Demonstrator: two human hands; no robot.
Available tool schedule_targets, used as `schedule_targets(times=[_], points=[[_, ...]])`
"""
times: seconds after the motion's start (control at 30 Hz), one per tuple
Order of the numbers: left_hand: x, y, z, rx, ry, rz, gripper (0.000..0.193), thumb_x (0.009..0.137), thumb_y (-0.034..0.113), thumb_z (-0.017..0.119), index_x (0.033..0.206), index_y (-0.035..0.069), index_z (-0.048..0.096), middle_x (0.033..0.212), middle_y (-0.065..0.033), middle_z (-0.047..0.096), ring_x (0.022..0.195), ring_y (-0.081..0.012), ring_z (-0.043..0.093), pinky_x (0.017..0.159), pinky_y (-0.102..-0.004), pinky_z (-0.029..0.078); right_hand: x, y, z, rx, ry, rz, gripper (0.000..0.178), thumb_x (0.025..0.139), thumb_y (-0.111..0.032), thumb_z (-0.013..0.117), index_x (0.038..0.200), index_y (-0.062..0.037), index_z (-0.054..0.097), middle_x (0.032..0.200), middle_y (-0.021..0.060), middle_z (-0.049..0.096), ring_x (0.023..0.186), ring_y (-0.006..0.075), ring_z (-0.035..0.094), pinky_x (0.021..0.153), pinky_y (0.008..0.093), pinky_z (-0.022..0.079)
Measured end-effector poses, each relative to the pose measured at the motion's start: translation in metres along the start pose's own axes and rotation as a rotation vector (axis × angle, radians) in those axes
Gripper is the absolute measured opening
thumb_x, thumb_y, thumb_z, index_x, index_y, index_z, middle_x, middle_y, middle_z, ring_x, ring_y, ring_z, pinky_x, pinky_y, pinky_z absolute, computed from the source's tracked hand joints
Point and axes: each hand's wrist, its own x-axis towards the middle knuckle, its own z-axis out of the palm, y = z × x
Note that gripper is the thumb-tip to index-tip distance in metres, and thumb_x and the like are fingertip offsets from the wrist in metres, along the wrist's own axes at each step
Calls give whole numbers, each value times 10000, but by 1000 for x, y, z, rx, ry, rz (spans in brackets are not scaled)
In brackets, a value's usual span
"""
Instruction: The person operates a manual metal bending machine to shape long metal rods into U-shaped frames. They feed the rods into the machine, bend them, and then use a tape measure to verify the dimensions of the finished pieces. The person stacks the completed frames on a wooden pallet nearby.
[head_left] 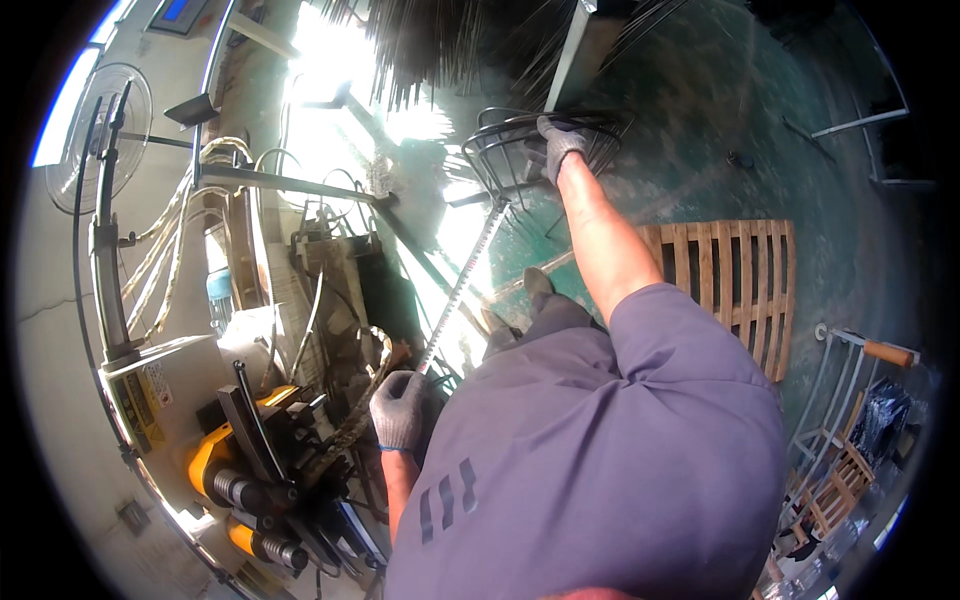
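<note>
At upper centre, the right hand (562, 147) grips the frame (597, 119). Left of centre, the left hand (399, 408) curls beside the strip (462, 286); its hold is unclear.

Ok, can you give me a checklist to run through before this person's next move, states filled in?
1. Right hand on the dark metal frame: ok, at its upper rim.
2. Gloves on both hands: ok.
3. Left hand secure on the pale strip: cannot tell, fingers mostly hidden.
4. Right shoe apart from the wooden pallet: ok.
5. Floor evenly visible: not ok, glare washes out part.
</note>
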Motion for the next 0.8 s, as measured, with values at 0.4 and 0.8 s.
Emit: schedule_targets(times=[0.4,0.8], points=[[13,3,7,69,-56,-10,233,1015,205,796,1015,-28,802,818,-45,741,781,-99,656,737,-292,526,-26,20,-31,112,-35,-48,253,973,-183,891,1117,-57,725,992,94,771,756,288,777,637,435,666],[19,17,21,53,-94,-3,239,1014,211,810,1030,-27,804,833,-48,758,744,-101,675,692,-300,540,-24,-2,-6,82,58,-43,246,1024,-217,845,1138,-86,671,976,99,776,723,275,778,579,418,644]])
